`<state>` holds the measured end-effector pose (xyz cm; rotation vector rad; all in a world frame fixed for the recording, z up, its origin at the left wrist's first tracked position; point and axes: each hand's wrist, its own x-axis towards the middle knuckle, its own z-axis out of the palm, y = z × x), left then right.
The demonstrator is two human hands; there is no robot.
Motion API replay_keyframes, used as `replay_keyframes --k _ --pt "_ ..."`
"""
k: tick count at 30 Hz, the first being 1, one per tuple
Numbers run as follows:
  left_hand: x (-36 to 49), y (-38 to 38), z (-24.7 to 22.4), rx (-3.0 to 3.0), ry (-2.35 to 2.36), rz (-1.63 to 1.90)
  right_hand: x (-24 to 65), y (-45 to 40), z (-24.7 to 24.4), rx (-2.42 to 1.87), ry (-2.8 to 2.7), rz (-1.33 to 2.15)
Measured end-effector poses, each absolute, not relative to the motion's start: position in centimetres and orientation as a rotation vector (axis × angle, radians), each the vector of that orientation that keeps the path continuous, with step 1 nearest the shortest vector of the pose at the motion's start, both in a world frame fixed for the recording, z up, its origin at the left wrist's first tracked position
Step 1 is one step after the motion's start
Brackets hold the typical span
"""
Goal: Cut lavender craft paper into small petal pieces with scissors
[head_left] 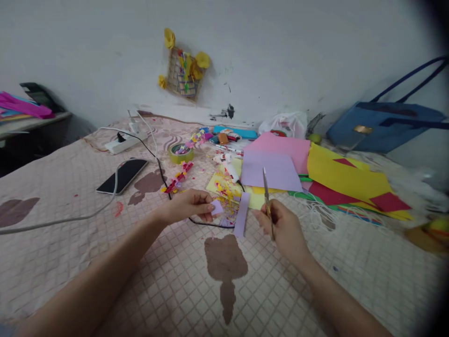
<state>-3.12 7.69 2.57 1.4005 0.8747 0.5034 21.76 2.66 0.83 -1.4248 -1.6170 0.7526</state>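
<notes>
The left hand [192, 205] is pinching a small lilac piece [217, 208], and the right hand [282, 223] is gripping scissors [265, 183], their blades pointing away. Between the hands, a lilac strip [242, 215] is lying on the patterned cover [182, 281]. Yellow scraps [224, 188] and a glue gun [229, 169] are crowding the area beyond, with a black cable [210, 225] running past the left hand to the strip. A lilac sheet [269, 171] is overlapping a pink sheet [280, 144]; white string [322, 213] is tangling near the right hand. A phone [123, 176] is lying farther left, a grey cable [116, 178] crossing it. The right fingers are hiding part of the scissor handles, and the dark view border is cutting off the blue bag [382, 126]. The wall [298, 47] is bounding the far side; the cover is stretching toward the person between the forearms, giving the hands room on the near side.
</notes>
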Motion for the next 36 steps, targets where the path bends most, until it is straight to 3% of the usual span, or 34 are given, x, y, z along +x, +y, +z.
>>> replay_keyframes --k 7,19,26,32,36 --pt "-2.7 7.5 2.1 1.406 0.953 0.495 22.6 6.8 0.3 -1.689 -1.909 0.304" --pt "-2.8 7.7 0.6 1.371 0.898 0.517 23.9 7.5 -1.0 -1.027 -2.599 0.117" --pt "-3.0 8.1 0.0 1.37 0.885 0.526 22.8 7.9 -1.9 -0.89 -2.612 0.021" --pt "-2.8 8.2 -0.3 1.323 0.923 0.537 25.2 8.5 0.5 -0.747 -2.452 -0.111" --pt "-2.6 8.0 -0.2 1.312 0.93 0.547 28.8 10.6 2.1 -0.92 -2.238 -0.196"
